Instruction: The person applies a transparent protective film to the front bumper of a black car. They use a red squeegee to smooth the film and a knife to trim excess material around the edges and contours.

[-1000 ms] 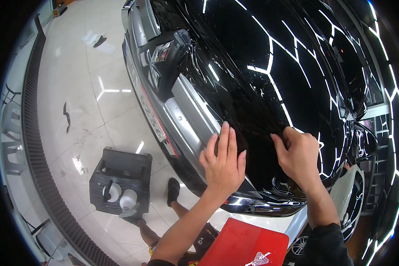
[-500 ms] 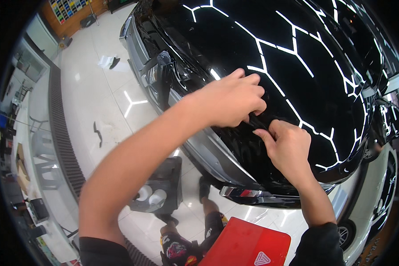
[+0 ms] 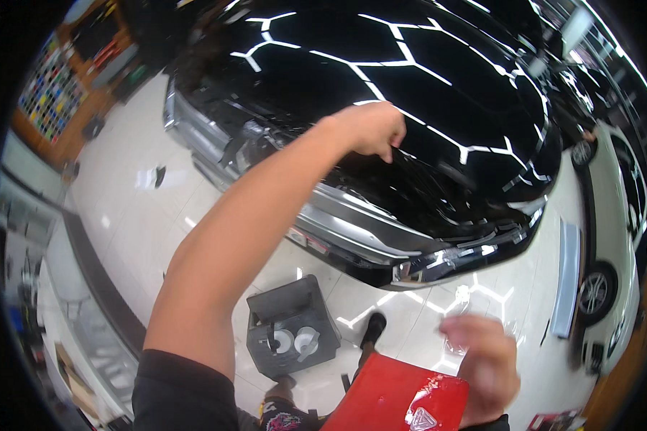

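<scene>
My left hand (image 3: 372, 131) reaches over the front edge of a glossy black car hood (image 3: 316, 86). Its fingertips are pinched together on a loose edge of glossy black film (image 3: 428, 176), which hangs in folds over the front of the hood. My right hand (image 3: 487, 363) is away from the car at the lower right, beside a flat red pouch (image 3: 402, 391) at my waist. Motion smears its fingers, and the pouch hides part of the hand. Whether it holds anything is not clear.
A grey open box (image 3: 291, 327) with white rolls stands on the floor below the silver front bumper (image 3: 345, 233). A light-coloured car (image 3: 622, 215) is parked at the right, with a long pale panel (image 3: 566, 280) beside it. A counter with colour samples (image 3: 54, 93) stands at the far left.
My right hand has left the film and dropped down beside the red pouch. My left hand keeps its pinch on the film. The view has shifted, showing more floor and the grey box.
</scene>
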Motion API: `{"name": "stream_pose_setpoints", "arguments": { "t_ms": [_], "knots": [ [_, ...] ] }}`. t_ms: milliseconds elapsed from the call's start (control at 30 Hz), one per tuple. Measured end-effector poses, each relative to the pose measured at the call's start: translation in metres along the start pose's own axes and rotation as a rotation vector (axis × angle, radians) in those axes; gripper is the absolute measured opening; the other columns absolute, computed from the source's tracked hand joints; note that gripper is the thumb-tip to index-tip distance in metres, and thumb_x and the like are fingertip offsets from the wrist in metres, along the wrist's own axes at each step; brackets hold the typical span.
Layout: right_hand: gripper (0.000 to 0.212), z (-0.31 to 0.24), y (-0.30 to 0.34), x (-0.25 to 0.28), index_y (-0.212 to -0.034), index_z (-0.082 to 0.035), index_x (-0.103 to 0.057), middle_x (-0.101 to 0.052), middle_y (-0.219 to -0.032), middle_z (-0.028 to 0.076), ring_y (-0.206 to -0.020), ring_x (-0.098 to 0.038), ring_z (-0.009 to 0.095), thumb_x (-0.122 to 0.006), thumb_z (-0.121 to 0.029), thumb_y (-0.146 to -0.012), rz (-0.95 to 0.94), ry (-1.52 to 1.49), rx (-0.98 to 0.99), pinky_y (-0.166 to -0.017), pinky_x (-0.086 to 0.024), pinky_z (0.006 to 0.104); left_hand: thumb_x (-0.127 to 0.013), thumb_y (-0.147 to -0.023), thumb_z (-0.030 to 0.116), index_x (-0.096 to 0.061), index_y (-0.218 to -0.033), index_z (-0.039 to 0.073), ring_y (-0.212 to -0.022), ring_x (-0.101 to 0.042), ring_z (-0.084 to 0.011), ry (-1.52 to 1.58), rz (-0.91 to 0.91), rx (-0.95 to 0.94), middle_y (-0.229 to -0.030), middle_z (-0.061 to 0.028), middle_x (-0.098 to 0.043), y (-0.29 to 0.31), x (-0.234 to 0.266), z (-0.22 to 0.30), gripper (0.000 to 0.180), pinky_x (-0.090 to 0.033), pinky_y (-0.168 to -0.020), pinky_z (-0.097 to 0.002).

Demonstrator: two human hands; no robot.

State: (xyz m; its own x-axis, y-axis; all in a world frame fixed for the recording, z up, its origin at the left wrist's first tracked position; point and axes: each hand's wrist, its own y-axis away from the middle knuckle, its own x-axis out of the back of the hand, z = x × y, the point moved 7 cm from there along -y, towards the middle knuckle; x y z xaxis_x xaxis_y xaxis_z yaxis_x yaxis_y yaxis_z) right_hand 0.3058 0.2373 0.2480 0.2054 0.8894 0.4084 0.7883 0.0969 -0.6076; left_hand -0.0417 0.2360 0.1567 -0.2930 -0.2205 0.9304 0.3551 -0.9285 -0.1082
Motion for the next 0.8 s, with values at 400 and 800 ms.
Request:
{"name": "stream_pose_setpoints", "arguments": {
  "t_ms": [400,800],
  "knots": [
    [0.038,-0.015,0.051,0.016,-0.128,-0.009,-0.066,-0.072,-0.109,0.017,-0.106,-0.07,0.03,-0.075,-0.011,-0.091,0.13,-0.171,-0.048,-0.082,-0.059,0.0418,-0.096,-0.07,0.018,-0.075,-0.085,0.0,-0.077,-0.066,-0.0228,-0.036,-0.113,0.2,-0.081,-0.0098,-0.07,0.01,-0.001,-0.007,0.031,-0.052,-0.073,-0.0347],
    [0.049,0.155,0.499,-0.262,-0.137,-0.005,-0.06,-0.072,-0.118,0.018,-0.101,-0.072,0.036,-0.064,-0.005,-0.088,-0.016,0.156,-1.489,-0.086,-0.057,0.0473,-0.095,-0.074,0.012,-0.074,-0.078,0.002,-0.061,-0.061,-0.0112,-0.034,-0.078,0.109,-0.068,-0.0025,-0.069,-0.019,0.01,0.022,0.023,-0.047,-0.057,-0.03]
  ]
}}
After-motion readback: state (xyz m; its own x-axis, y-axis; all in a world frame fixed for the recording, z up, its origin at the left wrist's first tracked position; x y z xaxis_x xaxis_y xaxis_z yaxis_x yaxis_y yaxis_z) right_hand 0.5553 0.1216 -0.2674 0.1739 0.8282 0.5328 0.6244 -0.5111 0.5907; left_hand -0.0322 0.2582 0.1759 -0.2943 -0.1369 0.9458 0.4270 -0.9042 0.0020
